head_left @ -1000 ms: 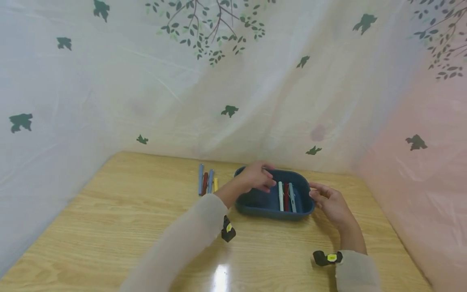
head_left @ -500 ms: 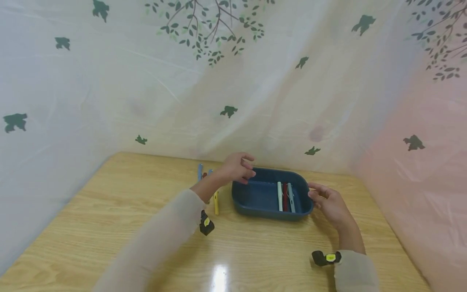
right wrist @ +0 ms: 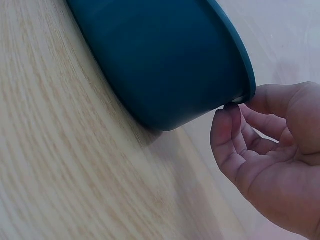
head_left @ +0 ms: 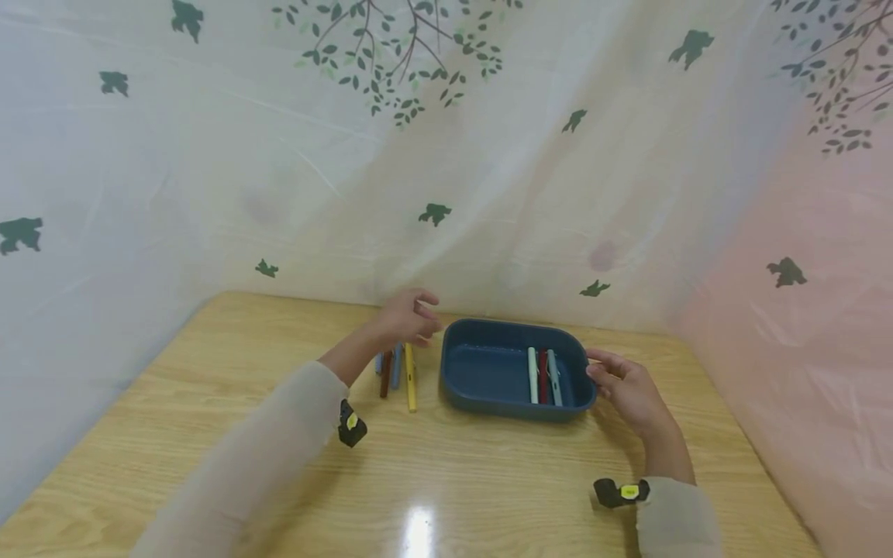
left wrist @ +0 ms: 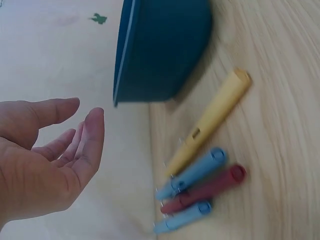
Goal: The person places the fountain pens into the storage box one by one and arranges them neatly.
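Observation:
My left hand (head_left: 406,316) hangs over the far ends of the loose pens, fingers loosely bent and holding nothing. Below it lie a yellow pen (left wrist: 210,120), a blue pen (left wrist: 195,172), a dark red pen (left wrist: 207,192) and a second blue pen (left wrist: 182,218), partly hidden by the hand in the head view. To their right stands a dark blue oblong box (head_left: 488,405). Inside, toward its right end, a white pen (head_left: 533,376), a red pen (head_left: 543,378) and a grey-blue pen (head_left: 554,378) lie side by side. My right hand (right wrist: 280,155) pinches the box's right rim.
The wooden table (head_left: 446,473) reaches back to a pale hanging cloth (head_left: 335,194) printed with leaves and birds, close behind the box. A pinkish stretch of cloth (head_left: 823,349) borders the right side.
My left hand has moved left, from over the box to over the loose pens, baring the yellow pen in the head view. The right hand stays at the rim.

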Demonstrator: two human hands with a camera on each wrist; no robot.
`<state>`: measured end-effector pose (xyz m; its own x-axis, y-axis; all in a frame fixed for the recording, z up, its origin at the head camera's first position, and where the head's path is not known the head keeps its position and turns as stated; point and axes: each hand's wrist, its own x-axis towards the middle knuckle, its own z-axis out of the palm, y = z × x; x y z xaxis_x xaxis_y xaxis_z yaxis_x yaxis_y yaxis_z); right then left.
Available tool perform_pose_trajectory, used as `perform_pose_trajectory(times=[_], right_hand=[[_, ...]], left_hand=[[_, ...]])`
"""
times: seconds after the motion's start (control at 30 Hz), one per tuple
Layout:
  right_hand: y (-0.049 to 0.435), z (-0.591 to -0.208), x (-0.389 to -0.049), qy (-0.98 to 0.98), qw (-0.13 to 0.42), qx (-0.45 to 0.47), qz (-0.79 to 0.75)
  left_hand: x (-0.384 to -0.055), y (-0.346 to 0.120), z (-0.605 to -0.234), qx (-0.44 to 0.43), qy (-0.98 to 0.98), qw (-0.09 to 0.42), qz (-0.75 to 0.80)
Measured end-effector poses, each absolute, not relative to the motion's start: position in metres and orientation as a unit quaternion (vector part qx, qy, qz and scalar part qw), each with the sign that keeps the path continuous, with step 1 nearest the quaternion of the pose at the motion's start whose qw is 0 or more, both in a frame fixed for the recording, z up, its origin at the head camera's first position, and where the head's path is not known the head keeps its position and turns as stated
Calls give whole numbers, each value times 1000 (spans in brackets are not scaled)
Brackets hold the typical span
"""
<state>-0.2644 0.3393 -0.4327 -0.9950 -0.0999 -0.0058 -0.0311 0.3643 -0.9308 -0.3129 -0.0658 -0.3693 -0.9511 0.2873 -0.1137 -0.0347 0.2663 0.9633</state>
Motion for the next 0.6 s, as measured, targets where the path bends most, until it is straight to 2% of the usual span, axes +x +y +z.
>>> perform_pose_trajectory(times=[0.6], right_hand=[[339,-433,-266,827,27,-38,-561]], left_hand=[[-319,-124,-397,23,812,110,573]])
